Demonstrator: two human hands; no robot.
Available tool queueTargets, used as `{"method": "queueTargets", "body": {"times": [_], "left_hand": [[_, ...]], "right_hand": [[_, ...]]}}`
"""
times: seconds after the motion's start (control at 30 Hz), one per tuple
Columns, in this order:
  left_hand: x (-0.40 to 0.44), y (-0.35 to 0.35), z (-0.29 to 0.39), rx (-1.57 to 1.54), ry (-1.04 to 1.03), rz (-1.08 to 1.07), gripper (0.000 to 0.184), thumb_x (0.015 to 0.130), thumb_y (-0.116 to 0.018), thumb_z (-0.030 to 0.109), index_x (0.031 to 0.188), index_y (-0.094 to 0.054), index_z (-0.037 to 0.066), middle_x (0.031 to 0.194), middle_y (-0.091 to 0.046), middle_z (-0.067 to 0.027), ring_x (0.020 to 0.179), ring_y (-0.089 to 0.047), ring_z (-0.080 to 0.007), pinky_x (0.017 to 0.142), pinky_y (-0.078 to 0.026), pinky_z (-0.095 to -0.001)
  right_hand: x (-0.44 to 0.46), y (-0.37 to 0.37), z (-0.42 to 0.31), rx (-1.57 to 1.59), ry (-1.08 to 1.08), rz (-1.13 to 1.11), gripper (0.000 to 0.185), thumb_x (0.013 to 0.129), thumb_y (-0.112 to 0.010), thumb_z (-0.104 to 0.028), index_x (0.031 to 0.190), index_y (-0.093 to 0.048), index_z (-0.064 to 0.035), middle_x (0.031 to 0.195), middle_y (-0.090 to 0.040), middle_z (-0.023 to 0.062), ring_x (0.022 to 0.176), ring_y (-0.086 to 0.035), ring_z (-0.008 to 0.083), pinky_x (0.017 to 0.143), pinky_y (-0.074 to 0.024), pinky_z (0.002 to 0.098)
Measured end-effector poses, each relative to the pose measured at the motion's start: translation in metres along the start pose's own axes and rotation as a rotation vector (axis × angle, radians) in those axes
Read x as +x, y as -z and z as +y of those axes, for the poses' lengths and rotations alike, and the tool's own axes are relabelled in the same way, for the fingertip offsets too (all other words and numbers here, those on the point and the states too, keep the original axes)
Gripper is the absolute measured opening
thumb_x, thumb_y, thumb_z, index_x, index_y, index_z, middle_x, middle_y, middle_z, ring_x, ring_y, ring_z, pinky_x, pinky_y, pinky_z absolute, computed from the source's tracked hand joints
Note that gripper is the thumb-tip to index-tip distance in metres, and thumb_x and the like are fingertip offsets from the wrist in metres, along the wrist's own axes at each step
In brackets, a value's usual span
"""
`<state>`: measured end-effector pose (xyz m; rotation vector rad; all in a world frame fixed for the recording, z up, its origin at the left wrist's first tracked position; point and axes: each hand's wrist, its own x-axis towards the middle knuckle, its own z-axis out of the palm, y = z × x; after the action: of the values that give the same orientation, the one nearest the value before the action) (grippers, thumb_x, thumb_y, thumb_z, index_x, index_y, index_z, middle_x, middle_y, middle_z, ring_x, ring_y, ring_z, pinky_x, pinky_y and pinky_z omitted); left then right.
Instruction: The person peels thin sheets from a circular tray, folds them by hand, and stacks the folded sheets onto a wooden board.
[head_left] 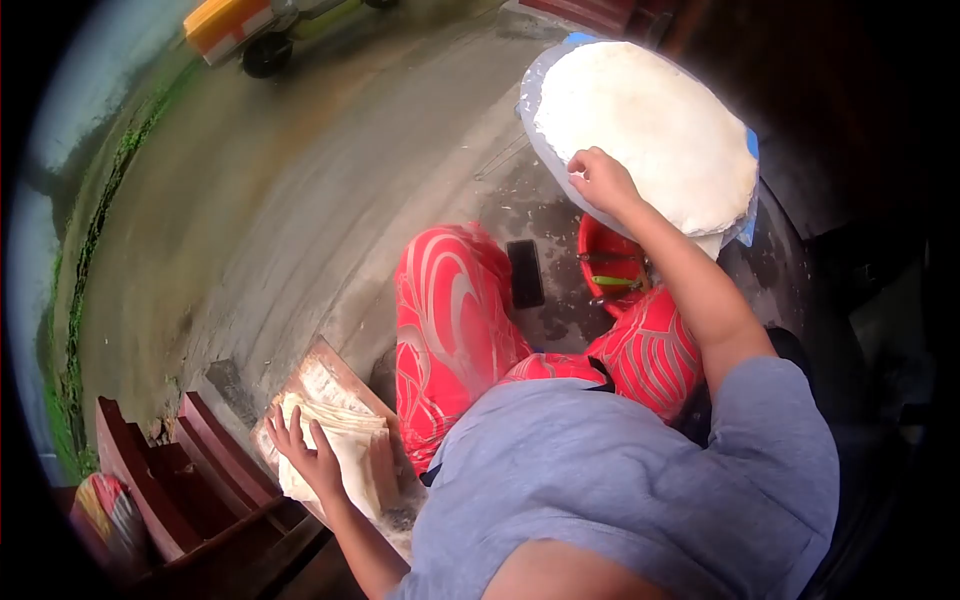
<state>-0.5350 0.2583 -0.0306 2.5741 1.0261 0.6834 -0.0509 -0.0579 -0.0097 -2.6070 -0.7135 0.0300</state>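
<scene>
My left hand (308, 458) has its fingers spread over a stack of thin, pale, floppy sheets (352, 440), which look like dough wrappers. The stack lies on a flour-dusted board (322, 372) beside my left leg. Farther forward, my right hand (603, 180) is over the near left edge of a wide, round white mass (650, 120), perhaps dough or flour, heaped on a large round tray (533, 112). Its fingers are curled together, and whatever they may hold is hidden.
Between my legs and the tray sit a black phone (525, 273) and a red basin (603, 240) with a green-handled tool (615, 281) inside. Dark red wooden slats (150, 480) stand at lower left. A vehicle (245, 30) is on the road at upper left.
</scene>
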Motion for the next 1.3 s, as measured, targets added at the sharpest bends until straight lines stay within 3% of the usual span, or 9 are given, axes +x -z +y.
{"method": "queueTargets", "body": {"times": [0.13, 0.43, 0.6, 0.7, 0.83, 0.9, 0.97, 1.1, 1.3], "left_hand": [[0.043, -0.012, 0.062, -0.18, -0.09, -0.025, 0.03, 0.088, -0.057, 0.006, 0.117, -0.059, 0.008, 0.139, -0.044, -0.0114, 0.137, -0.026, -0.0334, 0.109, -0.021, -0.0462], [0.12, -0.051, 0.22, -0.447, -0.473, -0.15, 0.027, 0.085, -0.059, 0.003, 0.111, -0.061, 0.005, 0.132, -0.049, -0.0136, 0.133, -0.034, -0.0354, 0.106, -0.029, -0.0451], [0.132, -0.096, 0.317, -0.558, -0.72, -0.407, 0.026, 0.084, -0.061, 0.007, 0.11, -0.062, 0.004, 0.128, -0.052, -0.0144, 0.128, -0.04, -0.0334, 0.103, -0.035, -0.0433], [0.131, -0.138, 0.358, -0.444, -0.908, -0.594, 0.031, 0.084, -0.063, 0.014, 0.113, -0.06, 0.005, 0.128, -0.052, -0.015, 0.124, -0.043, -0.034, 0.099, -0.039, -0.0445], [0.123, -0.198, 0.388, -0.259, -1.035, -0.745, 0.042, 0.083, -0.062, 0.022, 0.123, -0.055, 0.008, 0.127, -0.051, -0.0155, 0.12, -0.047, -0.0336, 0.095, -0.042, -0.0453], [0.118, -0.219, 0.398, 0.033, -1.006, -0.874, 0.054, 0.083, -0.062, 0.027, 0.132, -0.046, 0.011, 0.121, -0.054, -0.0152, 0.112, -0.052, -0.0329, 0.09, -0.045, -0.045], [0.111, -0.241, 0.399, 0.047, -1.007, -0.869, 0.063, 0.081, -0.063, 0.029, 0.138, -0.039, 0.014, 0.114, -0.056, -0.0145, 0.106, -0.054, -0.0332, 0.086, -0.047, -0.0451], [0.094, -0.261, 0.399, 0.072, -0.982, -0.801, 0.067, 0.081, -0.063, 0.03, 0.141, -0.035, 0.017, 0.109, -0.056, -0.0138, 0.101, -0.056, -0.0325, 0.081, -0.048, -0.0449], [0.084, -0.268, 0.394, 0.136, -1.027, -0.769, 0.066, 0.08, -0.063, 0.028, 0.139, -0.037, 0.013, 0.106, -0.057, -0.0135, 0.096, -0.058, -0.0306, 0.079, -0.049, -0.0441]], "right_hand": [[-0.013, 0.019, 0.048, -0.197, -0.102, -0.225, 0.027, 0.072, -0.075, -0.022, 0.089, -0.059, -0.0094, 0.097, -0.06, 0.0081, 0.095, -0.058, 0.0266, 0.078, -0.0476, 0.0385], [-0.01, 0.028, 0.078, 0.022, -0.103, -0.274, 0.014, 0.077, -0.068, -0.017, 0.085, -0.067, -0.007, 0.084, -0.066, 0.0112, 0.08, -0.063, 0.0259, 0.074, -0.0493, 0.0357], [0.001, 0.017, 0.11, 0.229, -0.122, -0.325, 0.014, 0.078, -0.066, -0.018, 0.087, -0.07, -0.0083, 0.084, -0.068, 0.0117, 0.078, -0.064, 0.023, 0.073, -0.0497, 0.0342], [0.0, 0.017, 0.113, 0.259, -0.129, -0.352, 0.014, 0.08, -0.065, -0.01, 0.09, -0.068, -0.0008, 0.086, -0.068, 0.0117, 0.077, -0.063, 0.0171, 0.072, -0.0493, 0.0303], [-0.009, 0.023, 0.114, 0.419, -0.075, -0.349, 0.013, 0.076, -0.069, -0.012, 0.086, -0.067, -0.0048, 0.081, -0.067, 0.011, 0.077, -0.064, 0.0225, 0.073, -0.0499, 0.0316], [-0.012, 0.027, 0.108, 0.417, -0.052, -0.363, 0.013, 0.074, -0.07, -0.011, 0.084, -0.065, -0.0043, 0.079, -0.065, 0.0106, 0.077, -0.064, 0.0232, 0.073, -0.0499, 0.0319], [-0.014, 0.025, 0.105, 0.208, 0.1, -0.267, 0.015, 0.07, -0.071, -0.009, 0.081, -0.062, -0.0046, 0.076, -0.063, 0.0095, 0.076, -0.062, 0.0255, 0.071, -0.0499, 0.0346], [-0.016, 0.032, 0.098, -0.015, 0.06, -0.275, 0.01, 0.071, -0.066, -0.013, 0.079, -0.063, -0.0074, 0.076, -0.063, 0.0097, 0.076, -0.062, 0.0275, 0.068, -0.0495, 0.0364], [-0.013, 0.033, 0.099, 0.077, -0.024, -0.299, 0.008, 0.07, -0.062, -0.013, 0.075, -0.065, -0.0081, 0.072, -0.064, 0.0094, 0.072, -0.063, 0.0263, 0.065, -0.0496, 0.0364]]}}
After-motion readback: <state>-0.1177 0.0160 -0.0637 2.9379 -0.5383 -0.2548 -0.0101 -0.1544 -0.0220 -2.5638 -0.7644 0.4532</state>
